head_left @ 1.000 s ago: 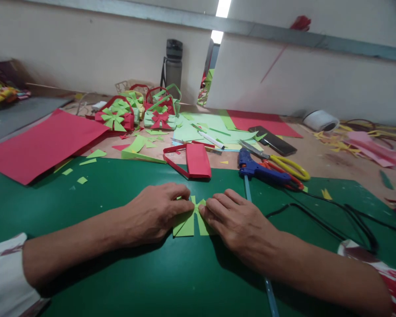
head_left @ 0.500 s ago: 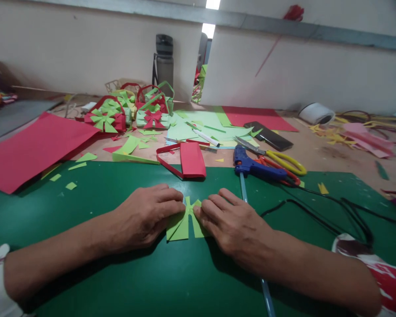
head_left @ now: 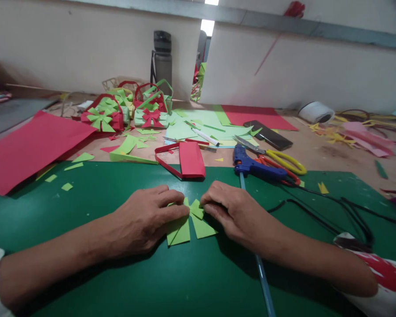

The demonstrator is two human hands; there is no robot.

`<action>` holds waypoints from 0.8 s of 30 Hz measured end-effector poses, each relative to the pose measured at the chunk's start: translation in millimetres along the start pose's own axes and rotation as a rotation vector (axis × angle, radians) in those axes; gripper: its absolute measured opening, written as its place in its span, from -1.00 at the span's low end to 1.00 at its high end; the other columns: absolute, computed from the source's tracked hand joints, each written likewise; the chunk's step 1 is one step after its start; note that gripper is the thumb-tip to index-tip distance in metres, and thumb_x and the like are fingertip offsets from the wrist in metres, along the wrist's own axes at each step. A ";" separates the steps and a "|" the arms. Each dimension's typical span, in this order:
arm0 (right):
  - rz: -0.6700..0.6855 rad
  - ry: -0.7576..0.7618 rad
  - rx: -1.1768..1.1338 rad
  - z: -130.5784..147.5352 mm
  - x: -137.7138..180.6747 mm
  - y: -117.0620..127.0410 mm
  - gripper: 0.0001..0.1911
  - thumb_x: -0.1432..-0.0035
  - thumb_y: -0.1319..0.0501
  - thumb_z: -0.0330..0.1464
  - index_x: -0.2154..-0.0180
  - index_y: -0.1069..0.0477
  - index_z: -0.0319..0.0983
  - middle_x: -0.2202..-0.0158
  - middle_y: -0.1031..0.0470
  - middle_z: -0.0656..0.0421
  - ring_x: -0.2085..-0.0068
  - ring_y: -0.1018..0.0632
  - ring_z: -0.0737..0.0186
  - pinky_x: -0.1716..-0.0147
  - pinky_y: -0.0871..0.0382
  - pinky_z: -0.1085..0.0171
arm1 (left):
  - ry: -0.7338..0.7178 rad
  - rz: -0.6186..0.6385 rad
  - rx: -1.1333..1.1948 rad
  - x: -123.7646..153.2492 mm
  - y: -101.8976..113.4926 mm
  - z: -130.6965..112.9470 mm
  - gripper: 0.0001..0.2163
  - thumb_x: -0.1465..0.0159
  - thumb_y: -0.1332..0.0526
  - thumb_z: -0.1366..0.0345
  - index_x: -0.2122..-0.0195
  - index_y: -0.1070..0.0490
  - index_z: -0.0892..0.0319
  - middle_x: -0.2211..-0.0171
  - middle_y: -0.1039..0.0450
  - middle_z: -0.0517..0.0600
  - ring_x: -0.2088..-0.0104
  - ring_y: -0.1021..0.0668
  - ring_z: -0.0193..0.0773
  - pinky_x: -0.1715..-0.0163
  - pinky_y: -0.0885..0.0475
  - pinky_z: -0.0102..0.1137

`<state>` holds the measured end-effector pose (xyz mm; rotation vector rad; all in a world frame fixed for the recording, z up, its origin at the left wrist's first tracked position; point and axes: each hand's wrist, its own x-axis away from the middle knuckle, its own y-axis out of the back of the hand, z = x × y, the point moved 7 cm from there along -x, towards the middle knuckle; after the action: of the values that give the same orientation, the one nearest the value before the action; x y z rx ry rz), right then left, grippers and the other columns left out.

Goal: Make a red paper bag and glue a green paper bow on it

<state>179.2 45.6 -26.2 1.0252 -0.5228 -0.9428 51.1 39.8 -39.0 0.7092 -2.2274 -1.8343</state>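
A light green paper bow (head_left: 203, 229), with folded loops and flared tails, lies on the green mat (head_left: 145, 281) between my hands. My left hand (head_left: 152, 213) is closed on its left side, thumb and fingers covering that loop. On the other side, my right hand (head_left: 234, 213) pinches the edge of the right loop, fingertips pressed together. Just beyond the bow rests a small red paper bag (head_left: 192, 159) with its strap handle to the left. A blue glue gun (head_left: 251, 167) lies to the right, its clear stick running under my right forearm.
Yellow-handled scissors (head_left: 288, 163) and a phone (head_left: 269, 134) lie behind the glue gun, whose black cord (head_left: 313, 220) crosses the mat. Finished paper bags (head_left: 152, 118) with bows cluster at the back left. A red sheet (head_left: 36, 149) and green scraps (head_left: 67, 186) lie left.
My right hand has shifted slightly up and right, off the bow's centre to its right loop. The right tail has swung outward and the loop shows more. My left hand stays on the bow.
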 end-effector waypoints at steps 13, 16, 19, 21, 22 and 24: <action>-0.085 0.007 -0.036 -9.9 1.3 12.4 -0.82 -0.22 -0.05 -0.53 0.26 -0.42 -0.32 0.31 -0.46 0.10 0.31 -0.44 0.25 0.30 -0.26 0.28 | 0.040 0.137 -0.152 -7.2 -5.0 -14.7 -0.75 -0.27 0.04 0.37 0.08 -0.31 0.13 0.17 -0.31 0.08 0.36 -0.32 -0.15 0.42 -0.25 -0.25; -0.093 0.036 0.026 -12.1 1.0 11.2 -0.80 -0.22 -0.02 -0.53 0.25 -0.42 -0.35 0.30 -0.46 0.05 0.30 -0.44 0.20 0.28 -0.27 0.23 | 0.091 0.151 -0.159 -6.6 -6.6 -18.2 -0.77 -0.26 0.03 0.37 0.12 -0.32 0.14 0.21 -0.29 0.07 0.36 -0.31 -0.14 0.42 -0.26 -0.24; -0.112 0.085 0.098 -13.8 1.4 11.0 -0.77 -0.22 -0.01 -0.54 0.24 -0.43 -0.35 0.30 -0.46 0.03 0.29 -0.43 0.16 0.27 -0.27 0.19 | 0.162 0.160 -0.168 -5.9 -9.3 -24.0 -0.78 -0.27 0.05 0.38 0.14 -0.32 0.17 0.24 -0.28 0.08 0.31 -0.31 -0.12 0.38 -0.28 -0.22; -0.131 0.107 0.118 -14.3 2.2 11.6 -0.77 -0.21 -0.01 -0.55 0.24 -0.43 -0.34 0.31 -0.47 0.03 0.30 -0.42 0.15 0.27 -0.26 0.18 | 0.211 0.143 -0.186 -7.4 -10.0 -30.2 -0.77 -0.30 0.08 0.33 0.16 -0.33 0.19 0.25 -0.28 0.09 0.29 -0.30 -0.11 0.33 -0.28 -0.19; -0.138 0.118 0.122 -13.6 2.8 11.8 -0.78 -0.21 -0.01 -0.55 0.24 -0.43 -0.34 0.32 -0.47 0.04 0.31 -0.42 0.16 0.28 -0.26 0.19 | 0.234 0.129 -0.205 -8.9 -10.0 -34.1 -0.75 -0.32 0.10 0.30 0.17 -0.33 0.20 0.24 -0.28 0.10 0.27 -0.30 -0.10 0.31 -0.28 -0.17; -0.159 0.155 0.117 -8.9 5.0 12.4 -0.79 -0.21 -0.02 -0.54 0.24 -0.42 -0.34 0.32 -0.48 0.04 0.31 -0.42 0.16 0.28 -0.25 0.19 | 0.275 0.105 -0.263 -12.9 -9.6 -41.8 -0.72 -0.32 0.11 0.26 0.19 -0.35 0.22 0.24 -0.29 0.12 0.25 -0.30 -0.07 0.28 -0.28 -0.13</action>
<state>193.6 48.0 -19.5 1.2488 -0.3752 -0.9717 82.3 7.8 -36.5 0.7278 -1.7785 -1.8087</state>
